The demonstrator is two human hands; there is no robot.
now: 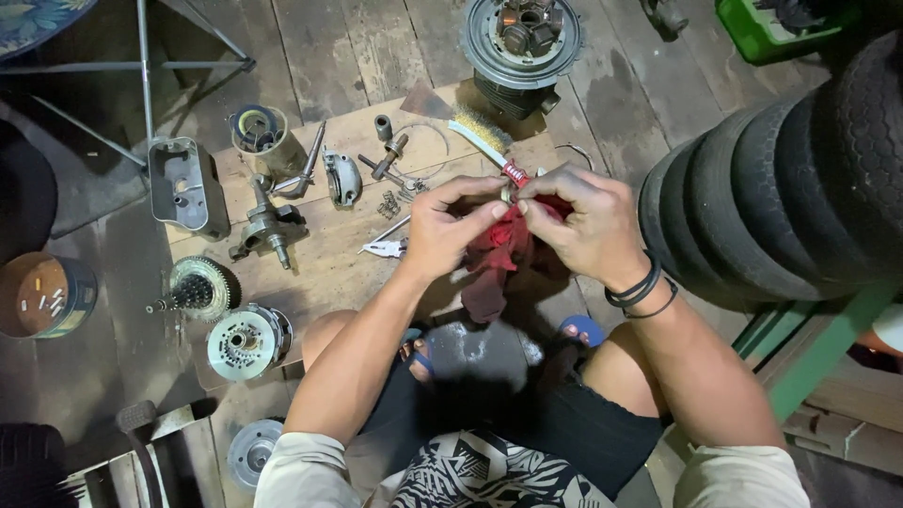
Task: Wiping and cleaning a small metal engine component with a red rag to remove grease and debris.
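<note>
My left hand (450, 229) and my right hand (581, 222) meet over a wooden board (329, 259), both pinching a small metal ring (508, 195) between their fingertips. A red rag (497, 254) hangs bunched beneath the two hands. Just beyond the fingers lies a wire brush (482, 141) with a red-wrapped handle. Black bands circle my right wrist.
Engine parts lie on the board: a crankshaft (268, 226), a grey cover (188, 185), a clutch gear (199, 289), a round plate (246, 341), small bolts. An engine cylinder (520, 47) stands at the far edge. Stacked tyres (781, 179) are at right, a tin (47, 296) at left.
</note>
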